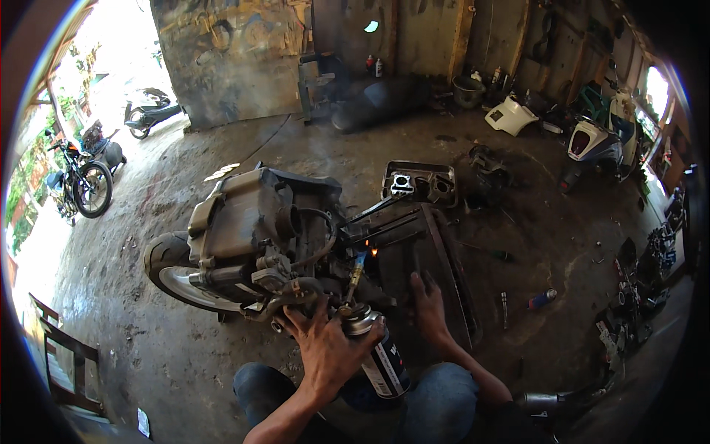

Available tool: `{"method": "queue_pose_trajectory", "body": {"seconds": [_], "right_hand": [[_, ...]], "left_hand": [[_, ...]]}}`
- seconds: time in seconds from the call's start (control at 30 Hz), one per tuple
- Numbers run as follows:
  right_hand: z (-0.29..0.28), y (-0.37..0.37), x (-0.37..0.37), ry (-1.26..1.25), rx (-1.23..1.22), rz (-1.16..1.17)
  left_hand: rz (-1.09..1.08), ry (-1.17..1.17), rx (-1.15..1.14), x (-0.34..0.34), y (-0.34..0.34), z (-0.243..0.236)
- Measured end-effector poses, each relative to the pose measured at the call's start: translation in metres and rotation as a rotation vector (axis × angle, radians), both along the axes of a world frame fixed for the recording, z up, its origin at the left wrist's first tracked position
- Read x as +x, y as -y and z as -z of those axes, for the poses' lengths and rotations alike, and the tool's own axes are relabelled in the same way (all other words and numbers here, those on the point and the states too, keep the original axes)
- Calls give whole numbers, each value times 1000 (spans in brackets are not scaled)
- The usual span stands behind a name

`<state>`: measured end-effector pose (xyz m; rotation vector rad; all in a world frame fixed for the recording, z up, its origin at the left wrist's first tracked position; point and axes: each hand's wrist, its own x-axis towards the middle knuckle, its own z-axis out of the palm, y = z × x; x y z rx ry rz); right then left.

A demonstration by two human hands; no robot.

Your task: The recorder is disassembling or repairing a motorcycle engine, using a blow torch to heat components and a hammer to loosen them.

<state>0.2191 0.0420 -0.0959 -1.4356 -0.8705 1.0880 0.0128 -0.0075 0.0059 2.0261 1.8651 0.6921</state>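
Observation:
My left hand point(323, 348) grips a gas torch canister point(379, 355), dark with a white label, tilted away from me. Its brass nozzle point(356, 272) points up at a small orange and blue flame point(367, 253), which touches metal rods beside a scooter engine unit point(251, 229). The engine lies on the dirt floor with its rear wheel point(168, 270) at the left. My right hand point(429, 307) rests flat, fingers spread, on a dark metal tray point(444, 259) just right of the flame. My knees in blue jeans show at the bottom edge.
A metal pan point(418, 181) holding a cylinder part sits beyond the engine. A screwdriver point(499, 255) and a blue and red tool point(542, 298) lie at the right. Motorcycles point(81, 181) stand at the left, and a white scooter point(599, 140) at the right. Parts line the right wall.

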Motion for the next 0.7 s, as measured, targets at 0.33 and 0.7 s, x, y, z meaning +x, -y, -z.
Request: {"method": "queue_pose_trajectory", "body": {"seconds": [0.33, 0.7], "right_hand": [[-20, 8, 0, -127, -103, 53], [-8, 8, -2, -167, -73, -46]], "left_hand": [[31, -1, -9, -1, -1, -8], [13, 47, -65, -5, 1, -12]]}}
